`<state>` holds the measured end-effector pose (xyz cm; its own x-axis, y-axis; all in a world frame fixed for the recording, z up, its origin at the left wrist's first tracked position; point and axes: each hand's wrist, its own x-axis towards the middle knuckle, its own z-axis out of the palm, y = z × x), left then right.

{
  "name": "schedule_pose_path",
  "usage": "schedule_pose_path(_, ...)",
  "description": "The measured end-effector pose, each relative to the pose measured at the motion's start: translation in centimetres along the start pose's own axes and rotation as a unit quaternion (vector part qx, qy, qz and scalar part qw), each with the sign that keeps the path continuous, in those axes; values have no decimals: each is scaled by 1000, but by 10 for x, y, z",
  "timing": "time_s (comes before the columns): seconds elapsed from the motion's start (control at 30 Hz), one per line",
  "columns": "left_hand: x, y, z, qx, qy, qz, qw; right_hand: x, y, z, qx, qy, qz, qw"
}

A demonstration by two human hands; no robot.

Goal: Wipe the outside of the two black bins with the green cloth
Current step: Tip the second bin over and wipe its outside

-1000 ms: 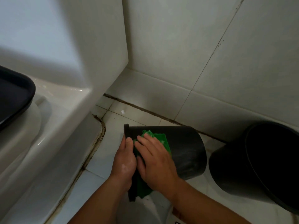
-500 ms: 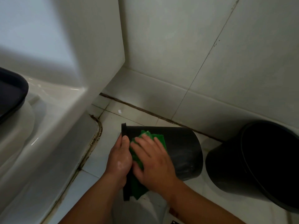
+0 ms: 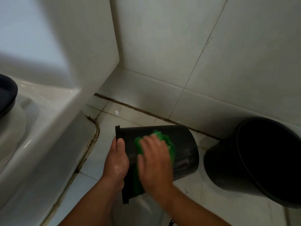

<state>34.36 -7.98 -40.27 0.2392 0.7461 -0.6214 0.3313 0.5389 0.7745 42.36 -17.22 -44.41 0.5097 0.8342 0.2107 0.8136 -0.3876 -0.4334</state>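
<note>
Head view: I see one black bin (image 3: pixel 184 144) tipped on its side over the floor tiles (image 3: pixel 138 118); my left grip (image 3: pixel 116 162) clasps its rim, thumb on top; my right grip (image 3: pixel 154 162), blurred, lies flat, fingers straight, pressing the green cloth (image 3: pixel 164 139) onto the bin's wall; the second black bin (image 3: pixel 219 168) stands upright near its right.

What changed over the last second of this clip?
The right hand slid the cloth along the tipped bin, away from its rim toward its base, opening a gap from the left hand. The left hand keeps gripping the rim; the tipped bin and the other bin have not moved.
</note>
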Motion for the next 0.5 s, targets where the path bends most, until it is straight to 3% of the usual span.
schedule_pose_path(0.07,2,0,-3,0,-1,3,1000,-9,-14,6,16,-42,-106,993)
schedule_pose_path(0.13,3,1,-4,2,-5,3,1000,-4,1,4,-3,-64,-142,988)
schedule_pose_path(0.23,6,5,-4,5,-9,-4,1000,10,52,-12,-20,-37,-11,999)
schedule_pose_path(0.37,9,7,-2,-11,-20,-13,1000,24,118,-31,21,9,157,987)
schedule_pose_path(0.43,7,4,0,-5,-11,-10,1000,27,117,-30,27,44,216,975)
schedule_pose_path(0.5,5,0,1,4,0,1,1000,24,94,-22,-17,60,221,973)
